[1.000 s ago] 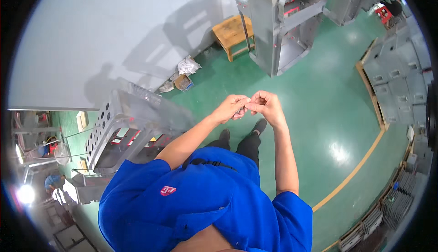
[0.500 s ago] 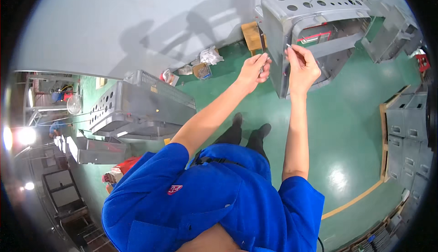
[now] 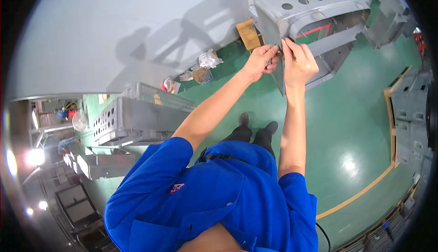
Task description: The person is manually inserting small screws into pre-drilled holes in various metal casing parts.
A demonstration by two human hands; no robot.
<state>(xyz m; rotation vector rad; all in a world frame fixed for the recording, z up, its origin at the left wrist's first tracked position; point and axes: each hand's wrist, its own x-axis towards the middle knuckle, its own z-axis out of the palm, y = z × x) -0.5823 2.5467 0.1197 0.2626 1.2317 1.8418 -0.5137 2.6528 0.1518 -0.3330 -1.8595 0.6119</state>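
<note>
A grey metal housing with round holes along its top and a large framed opening stands before me at the upper right. Beside its near corner, my left hand is closed around a small metal tool, mostly hidden by the fingers. My right hand is right next to it, thumb and fingers pinched together at the edge of the opening. What the right fingers hold, if anything, cannot be made out. Both hands nearly meet at this corner.
A wooden stool stands behind the housing near the pale wall. White plastic wrapping and a small box lie on the green floor. More grey housings are at left and far right. Stacked grey parts line the right side.
My left hand has moved right and up, close to my right hand. The right hand has shifted slightly left and up against the housing's edge; the small white piece at its fingertips no longer shows.
</note>
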